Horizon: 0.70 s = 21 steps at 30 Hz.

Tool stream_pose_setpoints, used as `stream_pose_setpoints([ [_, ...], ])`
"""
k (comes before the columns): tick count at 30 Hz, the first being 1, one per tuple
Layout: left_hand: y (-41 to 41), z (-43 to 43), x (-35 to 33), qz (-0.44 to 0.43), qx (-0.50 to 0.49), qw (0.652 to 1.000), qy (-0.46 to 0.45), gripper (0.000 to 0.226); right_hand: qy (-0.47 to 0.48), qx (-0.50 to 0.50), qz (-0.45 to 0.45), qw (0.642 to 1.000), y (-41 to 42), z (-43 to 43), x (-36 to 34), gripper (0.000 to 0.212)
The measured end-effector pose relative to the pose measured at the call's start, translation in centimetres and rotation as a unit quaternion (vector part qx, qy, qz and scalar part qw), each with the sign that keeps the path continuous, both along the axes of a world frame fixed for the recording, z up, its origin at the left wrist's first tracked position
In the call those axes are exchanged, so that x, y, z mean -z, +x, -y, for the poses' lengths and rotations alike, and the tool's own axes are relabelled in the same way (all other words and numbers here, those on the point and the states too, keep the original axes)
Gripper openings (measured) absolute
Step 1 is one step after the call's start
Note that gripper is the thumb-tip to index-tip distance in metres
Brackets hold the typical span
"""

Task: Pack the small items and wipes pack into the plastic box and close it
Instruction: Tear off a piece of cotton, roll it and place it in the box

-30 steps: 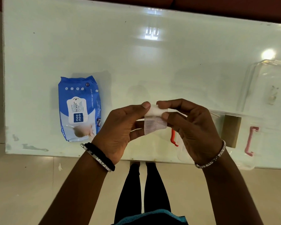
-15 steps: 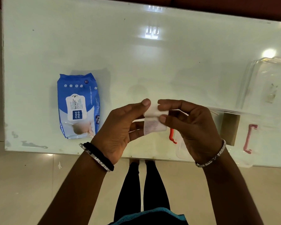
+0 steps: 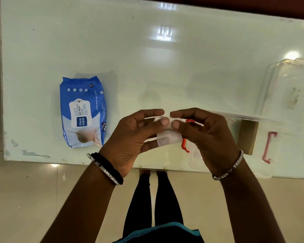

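Both hands pinch a small white packet [image 3: 168, 138] with fine print, held above the table's front edge. My left hand [image 3: 133, 137] grips its left side and my right hand [image 3: 207, 135] its right, thumbs and forefingers meeting at its top. A blue wet wipes pack [image 3: 82, 111] lies flat on the table to the left of my hands. The clear plastic box [image 3: 263, 148] with red clasps [image 3: 184, 146] sits at the right, partly hidden behind my right hand. Its clear lid [image 3: 288, 88] lies farther back on the right.
The pale glossy table [image 3: 147, 58] spreads out behind the hands. A brown block [image 3: 247, 135] shows inside or under the clear box. My legs and the tiled floor [image 3: 25, 199] lie below the table's front edge.
My fingers have shifted on the white packet, with the fingertips now closer together at its top. The wipes pack and box have not moved.
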<state>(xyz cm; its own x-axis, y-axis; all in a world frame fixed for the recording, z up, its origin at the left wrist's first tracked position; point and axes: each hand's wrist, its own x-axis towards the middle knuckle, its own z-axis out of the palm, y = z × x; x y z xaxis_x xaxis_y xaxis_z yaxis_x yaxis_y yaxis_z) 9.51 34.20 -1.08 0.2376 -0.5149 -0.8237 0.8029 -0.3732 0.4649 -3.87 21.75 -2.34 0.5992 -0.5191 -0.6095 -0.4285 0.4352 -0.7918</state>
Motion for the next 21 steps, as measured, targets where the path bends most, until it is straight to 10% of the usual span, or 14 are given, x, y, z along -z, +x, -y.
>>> stream_pose_setpoints([
  [21,-0.83,0.57,-0.02,-0.001,0.005,1.000,0.025,0.040,0.022,-0.001,0.052,0.998,-0.77,0.49,0.22,0.024],
])
